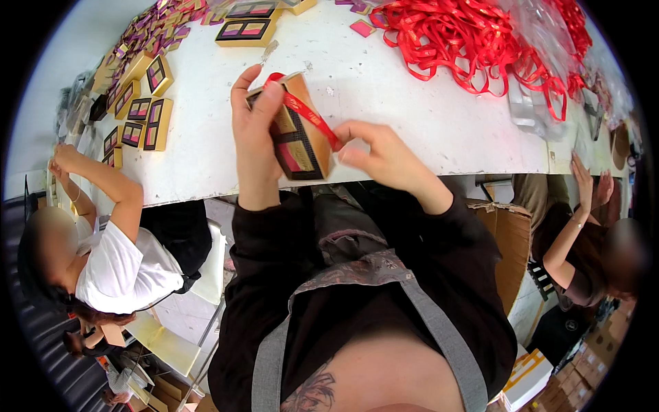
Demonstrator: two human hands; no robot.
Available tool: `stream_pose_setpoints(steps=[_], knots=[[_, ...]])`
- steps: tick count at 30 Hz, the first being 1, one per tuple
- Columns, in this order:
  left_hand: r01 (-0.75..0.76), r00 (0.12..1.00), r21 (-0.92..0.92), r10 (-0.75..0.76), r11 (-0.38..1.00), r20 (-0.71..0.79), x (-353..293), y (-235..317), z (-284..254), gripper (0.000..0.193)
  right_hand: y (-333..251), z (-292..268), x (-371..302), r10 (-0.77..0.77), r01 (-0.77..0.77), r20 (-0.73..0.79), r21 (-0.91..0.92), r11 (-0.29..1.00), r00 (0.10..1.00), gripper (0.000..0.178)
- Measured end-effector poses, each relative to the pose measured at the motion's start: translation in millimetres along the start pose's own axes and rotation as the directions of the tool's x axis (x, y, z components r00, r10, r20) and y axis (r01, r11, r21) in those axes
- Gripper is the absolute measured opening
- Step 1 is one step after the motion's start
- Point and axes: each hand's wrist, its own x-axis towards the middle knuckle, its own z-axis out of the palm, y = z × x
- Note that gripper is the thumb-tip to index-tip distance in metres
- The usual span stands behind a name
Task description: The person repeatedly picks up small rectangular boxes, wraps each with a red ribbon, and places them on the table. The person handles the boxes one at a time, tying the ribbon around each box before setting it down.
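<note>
The apron (350, 271) lies nearest, at the bottom of the frame: patterned cloth with woven grey straps over soft black sleeves. Just above the middle of the frame, the box (296, 156) is held tilted over the near edge of the table (419, 154). The left hand (257, 134) is clamped on its upper left part, thumb across the front, other fingers mostly hidden behind. The right hand (377, 152) has thumb and forefinger pinched together on the ribbon (309, 117) at the box's right edge.

The box looks light and stiff, probably card, with corners that would dent under a hard squeeze; its side walls seem the best hold, sparing the front windows. The ribbon looks thin, limp and slippery, easiest pinched near its end.

The box has smooth gold sides, a dark textured front and pink panels. Upper right, a loose red ribbon heap (446, 41) curls in glossy loops beside crinkled clear plastic (539, 31). Upper left lie flat-sided gold boxes (158, 123). The white tabletop is scuffed.
</note>
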Motion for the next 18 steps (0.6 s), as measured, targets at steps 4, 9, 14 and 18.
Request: stream_pose_setpoints(steps=[4, 9, 14, 18], knots=[[0.074, 0.996, -0.08, -0.077, 0.994, -0.041, 11, 8, -8, 0.039, 9, 6, -1, -0.54, 0.48, -0.023, -0.425, 0.767, 0.842, 0.016], [0.126, 0.99, -0.081, -0.131, 0.989, -0.057, 14, 6, -8, 0.034, 8, 5, 3, -0.517, 0.472, -0.008, -0.394, 0.788, 0.856, 0.02], [0.156, 0.969, -0.143, -0.18, 0.977, -0.17, 17, 5, -4, 0.033, 15, 21, 6, -0.352, 0.343, -0.069, -0.12, 0.932, 0.933, 0.03], [0.063, 0.996, 0.041, -0.061, 0.997, -0.061, 14, 6, -10, 0.043, 22, 33, 9, -0.063, 0.06, -0.009, 0.47, 0.88, 0.998, 0.036]])
